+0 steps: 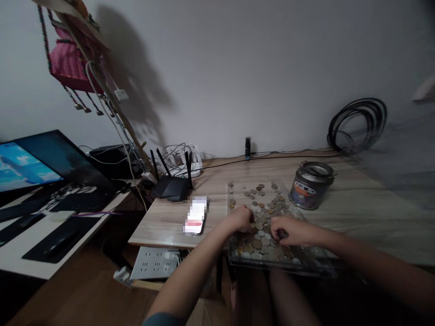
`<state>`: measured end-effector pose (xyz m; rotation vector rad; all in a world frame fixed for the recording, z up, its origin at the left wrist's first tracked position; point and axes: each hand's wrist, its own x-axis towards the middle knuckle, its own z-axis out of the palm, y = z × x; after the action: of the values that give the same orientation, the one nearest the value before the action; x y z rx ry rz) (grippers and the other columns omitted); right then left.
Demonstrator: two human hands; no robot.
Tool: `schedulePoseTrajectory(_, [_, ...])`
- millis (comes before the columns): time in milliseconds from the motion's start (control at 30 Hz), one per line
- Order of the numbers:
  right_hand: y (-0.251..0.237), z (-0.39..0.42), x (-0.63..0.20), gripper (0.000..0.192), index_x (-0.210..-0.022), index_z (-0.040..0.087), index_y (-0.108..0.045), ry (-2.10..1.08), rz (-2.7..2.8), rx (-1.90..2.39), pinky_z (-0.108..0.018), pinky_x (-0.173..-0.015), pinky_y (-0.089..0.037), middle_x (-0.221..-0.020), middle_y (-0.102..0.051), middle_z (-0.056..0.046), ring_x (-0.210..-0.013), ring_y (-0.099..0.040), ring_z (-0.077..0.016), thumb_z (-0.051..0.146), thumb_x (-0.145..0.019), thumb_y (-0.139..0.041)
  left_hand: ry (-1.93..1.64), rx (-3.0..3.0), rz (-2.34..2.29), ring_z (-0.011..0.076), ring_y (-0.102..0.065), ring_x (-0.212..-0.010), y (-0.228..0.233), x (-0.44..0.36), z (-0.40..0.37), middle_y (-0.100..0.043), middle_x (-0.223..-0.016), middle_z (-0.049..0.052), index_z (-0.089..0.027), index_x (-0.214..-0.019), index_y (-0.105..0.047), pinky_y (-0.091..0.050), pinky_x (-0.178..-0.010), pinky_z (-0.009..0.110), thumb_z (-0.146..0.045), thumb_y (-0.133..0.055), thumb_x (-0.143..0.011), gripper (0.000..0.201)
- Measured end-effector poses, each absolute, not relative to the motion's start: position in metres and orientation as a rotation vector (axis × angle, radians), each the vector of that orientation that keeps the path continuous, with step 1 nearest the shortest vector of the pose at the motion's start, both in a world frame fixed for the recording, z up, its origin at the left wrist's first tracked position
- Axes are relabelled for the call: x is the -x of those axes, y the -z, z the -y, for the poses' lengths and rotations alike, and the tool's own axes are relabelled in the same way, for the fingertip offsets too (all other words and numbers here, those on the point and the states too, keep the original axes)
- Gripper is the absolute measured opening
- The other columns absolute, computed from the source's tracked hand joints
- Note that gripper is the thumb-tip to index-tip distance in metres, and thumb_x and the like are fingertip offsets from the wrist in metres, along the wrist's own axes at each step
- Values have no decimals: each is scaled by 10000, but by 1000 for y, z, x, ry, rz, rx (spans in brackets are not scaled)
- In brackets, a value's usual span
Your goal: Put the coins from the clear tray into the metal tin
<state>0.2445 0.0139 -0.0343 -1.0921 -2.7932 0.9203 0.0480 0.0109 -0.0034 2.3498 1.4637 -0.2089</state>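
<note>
Head view was aimed down at a wooden table, where a clear tray of coins was laid at the near edge. Both hands were rested on the coins: the left hand was curled, its grip hidden, and the right hand was closed loosely, whether on a coin could not be told. A jar was set just beside the tray, a phone to its left.

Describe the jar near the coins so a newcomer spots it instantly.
On the wooden table, look just right of the clear tray of coins that both hands work over. The jar stands upright there: squat, dark, labelled, the only container on the tabletop.
</note>
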Motion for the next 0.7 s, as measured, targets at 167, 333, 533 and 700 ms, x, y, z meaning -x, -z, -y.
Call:
schedulePoseTrajectory(167, [28,8,-255,93,-646,161,-580,-972,2813,1243,-234,-563,-342,-640,-517,8,-630,-481,-136,133,-557,-585,209,-2333,-1478,210,-590,-934,-1,-47,7,-622,-1049,103,-130,-1087,-581,-477,-779,259,-286,-694,-620,505])
schedulePoseTrajectory(333, [20,17,-251,596,-1140,187,-553,-754,2697,1168,-294,-819,-400,-1089,-523,-81,-981,-501,-215,125,-548,-599,187,-2379,-1499,214,-567,-993,-1,-51,12,-542,-1165,140,-119,-1101,-588,-459,-827,253,-378,-730,-594,587])
schedulePoseTrajectory(533, [13,15,-227,434,-955,178,-605,-864,2848,1203,-245,-659,-403,-841,-557,-17,-761,-502,-157,119,-526,-627,321,-2357,-1361,163,-605,-761,-4,-56,13,-660,-868,70,-146,-887,-681,-460,-662,225,-262,-626,-681,243])
schedulePoseTrajectory(700, [21,24,-226,283,-835,159,-628,-872,2816,1146,-221,-616,-381,-843,-553,-30,-724,-500,-135,124,-555,-607,287,-2307,-1329,140,-591,-737,-10,-52,28,-673,-864,48,-147,-940,-655,-427,-601,195,-198,-608,-671,277])
